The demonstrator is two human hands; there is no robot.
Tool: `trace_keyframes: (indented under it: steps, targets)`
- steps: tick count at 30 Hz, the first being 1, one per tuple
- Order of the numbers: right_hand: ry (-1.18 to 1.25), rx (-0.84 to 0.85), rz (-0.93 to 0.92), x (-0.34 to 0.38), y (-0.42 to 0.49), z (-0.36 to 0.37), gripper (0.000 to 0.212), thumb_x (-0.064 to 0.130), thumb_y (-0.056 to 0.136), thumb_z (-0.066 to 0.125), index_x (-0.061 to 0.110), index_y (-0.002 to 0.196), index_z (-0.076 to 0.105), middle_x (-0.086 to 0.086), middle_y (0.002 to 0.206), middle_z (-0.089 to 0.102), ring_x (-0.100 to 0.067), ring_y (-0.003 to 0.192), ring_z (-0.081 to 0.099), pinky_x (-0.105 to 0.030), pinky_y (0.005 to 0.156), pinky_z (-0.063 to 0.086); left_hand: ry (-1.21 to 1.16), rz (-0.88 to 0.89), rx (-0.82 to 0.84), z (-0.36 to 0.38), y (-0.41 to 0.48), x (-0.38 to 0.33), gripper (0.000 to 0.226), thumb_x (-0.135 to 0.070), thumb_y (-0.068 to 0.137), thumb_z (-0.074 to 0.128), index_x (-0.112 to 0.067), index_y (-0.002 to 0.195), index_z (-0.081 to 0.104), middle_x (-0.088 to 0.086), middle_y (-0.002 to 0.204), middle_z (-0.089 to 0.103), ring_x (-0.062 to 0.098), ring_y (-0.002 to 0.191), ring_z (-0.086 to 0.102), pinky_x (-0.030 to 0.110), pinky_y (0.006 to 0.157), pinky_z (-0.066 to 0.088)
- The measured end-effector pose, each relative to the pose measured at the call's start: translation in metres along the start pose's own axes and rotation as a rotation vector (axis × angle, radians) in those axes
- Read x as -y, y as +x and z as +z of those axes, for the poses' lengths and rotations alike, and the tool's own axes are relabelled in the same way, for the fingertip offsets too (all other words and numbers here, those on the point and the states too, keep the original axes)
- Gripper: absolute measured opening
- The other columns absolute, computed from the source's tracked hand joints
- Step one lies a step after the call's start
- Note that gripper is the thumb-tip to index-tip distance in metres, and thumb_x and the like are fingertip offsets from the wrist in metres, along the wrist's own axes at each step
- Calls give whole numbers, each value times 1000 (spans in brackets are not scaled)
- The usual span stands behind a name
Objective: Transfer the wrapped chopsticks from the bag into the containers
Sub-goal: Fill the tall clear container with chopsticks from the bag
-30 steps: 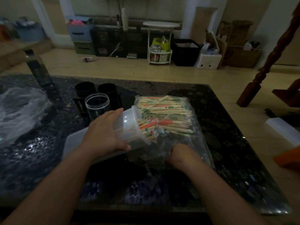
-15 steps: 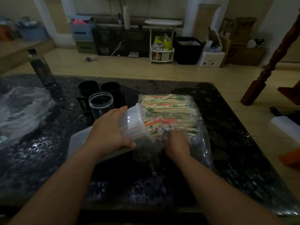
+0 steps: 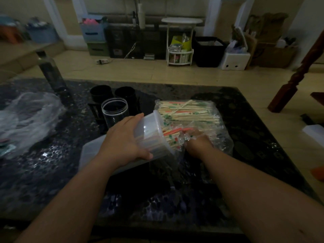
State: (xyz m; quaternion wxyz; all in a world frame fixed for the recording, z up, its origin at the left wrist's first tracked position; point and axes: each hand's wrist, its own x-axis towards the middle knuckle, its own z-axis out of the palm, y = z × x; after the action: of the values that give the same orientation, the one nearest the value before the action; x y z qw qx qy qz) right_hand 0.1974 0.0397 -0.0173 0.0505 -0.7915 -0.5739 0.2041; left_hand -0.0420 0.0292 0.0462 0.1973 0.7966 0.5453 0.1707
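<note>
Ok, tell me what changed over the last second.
The right hand pushed forward, deeper into the bag, up to the wrapped chopsticks at the mouth of the container. The left hand still grips the tilted container; the clear jar and black cups stayed put.

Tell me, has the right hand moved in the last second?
Yes. The right hand has pushed forward, deeper into the bag, toward the chopsticks, judged against the upright clear jar.

We see a dark speckled stone table [image 3: 254, 137]. On it lie a clear bag of wrapped chopsticks [image 3: 189, 111], an upright clear jar [image 3: 114, 111], two black cups [image 3: 100, 92] behind it, crumpled plastic [image 3: 26, 120] far left, and a flat translucent tray [image 3: 91, 151].
</note>
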Motion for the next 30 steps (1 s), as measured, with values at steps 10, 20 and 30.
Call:
trace_keyframes:
  steps: [10, 20, 30]
  targets:
    - [-239, 87, -85, -4, 5, 13, 47, 27, 100, 43, 15, 145, 45, -12, 152, 39, -31, 135, 42, -36, 107, 37, 3, 6, -8, 1, 0, -1, 127, -55, 35, 73, -30, 151, 27, -5, 151, 34, 15, 137, 31, 27, 108, 24]
    - [-182, 9, -35, -13, -14, 24, 37, 13, 94, 48, 1, 129, 51, -22, 130, 57, -35, 119, 55, -37, 95, 46, 13, 19, 2, 2, -1, 2, 128, -57, 35, 74, -29, 151, 27, -6, 151, 34, 15, 136, 32, 29, 108, 24]
    - [-154, -43, -100, -14, -58, 18, 33, 34, 95, 47, 18, 121, 59, -14, 117, 66, -31, 107, 64, -39, 86, 49, 1, 18, -15, -1, -2, 2, 133, -62, 29, 69, -28, 151, 29, -4, 150, 35, 16, 135, 33, 29, 106, 27]
